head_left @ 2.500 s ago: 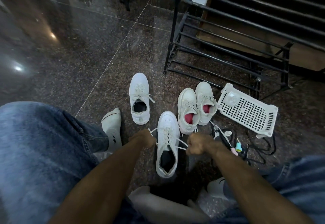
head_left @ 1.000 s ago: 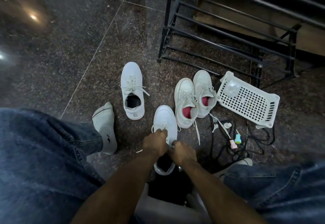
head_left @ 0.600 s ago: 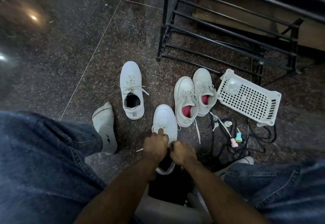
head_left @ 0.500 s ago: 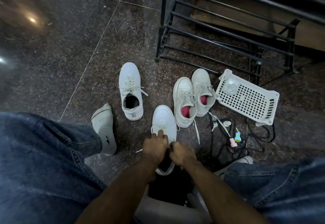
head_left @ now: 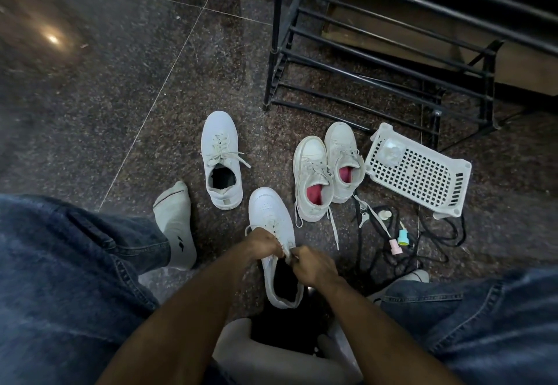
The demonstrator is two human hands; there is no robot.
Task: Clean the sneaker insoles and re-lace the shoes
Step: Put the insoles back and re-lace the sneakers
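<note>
We sit looking down at a dark stone floor [head_left: 126, 88]. Our left hand [head_left: 262, 242] and right hand [head_left: 314, 265] meet over the tongue of a white sneaker [head_left: 271, 212] between our knees, each pinching a white lace [head_left: 285, 248]. Its mate [head_left: 221, 158] sits just beyond to the left, laces tied. A second pair with pink insoles [head_left: 327, 167] stands to the right, beside an upturned white basket [head_left: 418, 173] and tangled black cords [head_left: 377, 251]. If either pinch slips, we judge the knot may loosen. The loose lace [head_left: 333, 229] of the nearer pink-lined shoe could snag our right wrist.
</note>
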